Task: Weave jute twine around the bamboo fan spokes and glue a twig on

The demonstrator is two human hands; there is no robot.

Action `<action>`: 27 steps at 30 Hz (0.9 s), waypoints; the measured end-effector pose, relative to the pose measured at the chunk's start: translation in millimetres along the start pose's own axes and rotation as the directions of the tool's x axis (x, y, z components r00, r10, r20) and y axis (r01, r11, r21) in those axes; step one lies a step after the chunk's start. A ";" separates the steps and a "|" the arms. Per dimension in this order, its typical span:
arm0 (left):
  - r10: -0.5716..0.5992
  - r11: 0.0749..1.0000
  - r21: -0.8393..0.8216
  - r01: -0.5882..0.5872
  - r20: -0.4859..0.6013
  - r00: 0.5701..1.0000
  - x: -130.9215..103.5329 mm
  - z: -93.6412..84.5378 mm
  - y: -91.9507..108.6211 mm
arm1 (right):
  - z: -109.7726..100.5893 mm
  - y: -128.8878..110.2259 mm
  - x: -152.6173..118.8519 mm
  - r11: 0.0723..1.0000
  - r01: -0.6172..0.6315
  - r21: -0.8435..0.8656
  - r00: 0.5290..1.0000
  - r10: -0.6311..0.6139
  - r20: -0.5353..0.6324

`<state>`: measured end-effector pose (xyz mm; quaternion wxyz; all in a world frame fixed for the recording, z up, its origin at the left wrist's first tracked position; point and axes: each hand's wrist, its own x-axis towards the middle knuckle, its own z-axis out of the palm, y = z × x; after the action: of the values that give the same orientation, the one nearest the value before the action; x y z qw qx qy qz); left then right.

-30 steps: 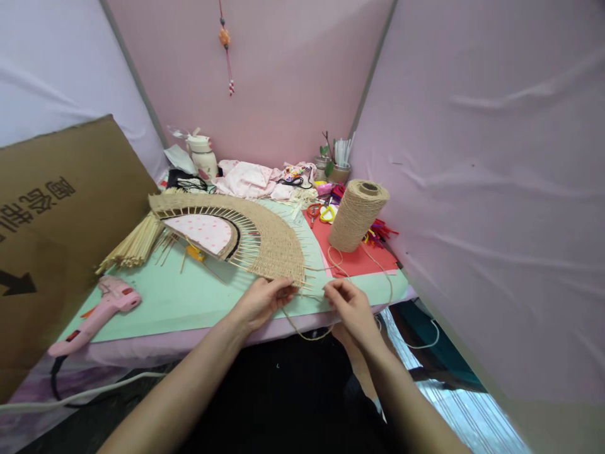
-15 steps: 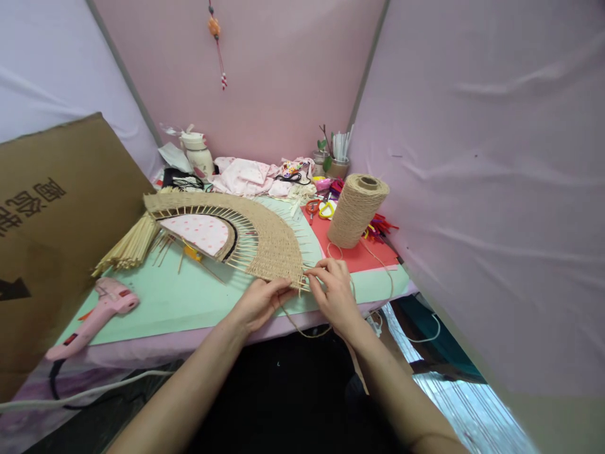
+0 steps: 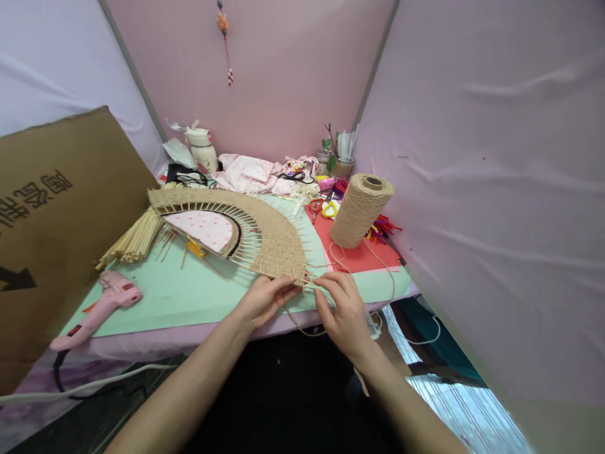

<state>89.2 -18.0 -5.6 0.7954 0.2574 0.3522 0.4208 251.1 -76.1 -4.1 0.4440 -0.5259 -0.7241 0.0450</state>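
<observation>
While left hand (image 3: 268, 302) grips fan (image 3: 278, 247) by corner over table's (image 3: 189, 302) near edge, apparently steadying it, right hand (image 3: 345, 312) nearly closes by stick tips there; grip unclear. Spool (image 3: 358, 214) stands table-right, likely keeping twine (image 3: 309, 334) handy.

Both hands (image 3: 267, 301) (image 3: 343, 313) with curled fingers

Tan, curved woven-twine fan (image 3: 280, 243): matt, coarse, finely ribbed. White, pink-dotted half-round cloth panel (image 3: 203, 227) inside its curve: matt, fairly smooth. Right of fan, tan cylindrical twine spool (image 3: 355, 217): fibrous, rough, no gloss; flat red paper sheets (image 3: 373, 260) beneath, matt. Left of fan, big brown cardboard box (image 3: 70, 145): dull, flat. Nearer side, left of fan, pink pistol-shaped plastic glue gun (image 3: 101, 309): smooth, slight sheen.
</observation>
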 end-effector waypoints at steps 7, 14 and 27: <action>0.007 1.000 0.009 -0.007 -0.008 1.000 0.0 3.4 1.6 | 18.2 -1.1 -18.7 0.689 -0.542 0.481 0.834 0.510 0.211; 0.004 1.000 0.021 -0.004 -0.003 1.000 0.4 1.5 1.4 | 37.7 -9.9 -15.3 0.100 -0.670 0.736 0.614 0.631 0.474; 0.026 0.999 0.040 -0.026 0.018 1.000 -0.9 1.0 0.2 | 42.7 -15.8 -13.4 -0.050 -0.641 0.766 0.598 0.593 0.539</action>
<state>89.5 -18.8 -4.6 0.7875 0.2815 0.3503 0.4218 211.0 -76.8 -29.3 0.5700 -0.4330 -0.2469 0.6532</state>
